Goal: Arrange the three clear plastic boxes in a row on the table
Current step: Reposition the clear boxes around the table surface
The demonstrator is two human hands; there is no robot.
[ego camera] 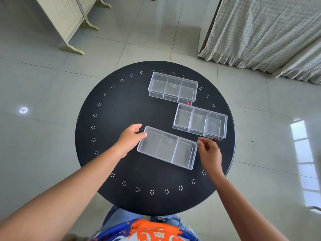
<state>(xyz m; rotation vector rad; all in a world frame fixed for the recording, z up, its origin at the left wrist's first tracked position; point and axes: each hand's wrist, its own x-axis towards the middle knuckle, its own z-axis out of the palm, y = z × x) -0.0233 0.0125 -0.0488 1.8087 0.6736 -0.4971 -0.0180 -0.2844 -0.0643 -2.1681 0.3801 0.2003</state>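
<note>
Three clear plastic boxes with three compartments each lie on a round black table (121, 110). The far box (173, 87) sits near the back edge. The middle box (200, 121) lies to the right, its corner close to the far one. The near box (167, 147) lies in front of me, slanted. My left hand (129, 139) touches the near box's left end, thumb on its upper corner. My right hand (209, 152) hovers at that box's right end, fingers curled and apart, just clear of the wall.
The table has a ring of small white flower marks near its rim. Around it is glossy tiled floor. A cream folding screen (69, 20) stands at the back left and a pale curtain (271, 32) hangs at the back right.
</note>
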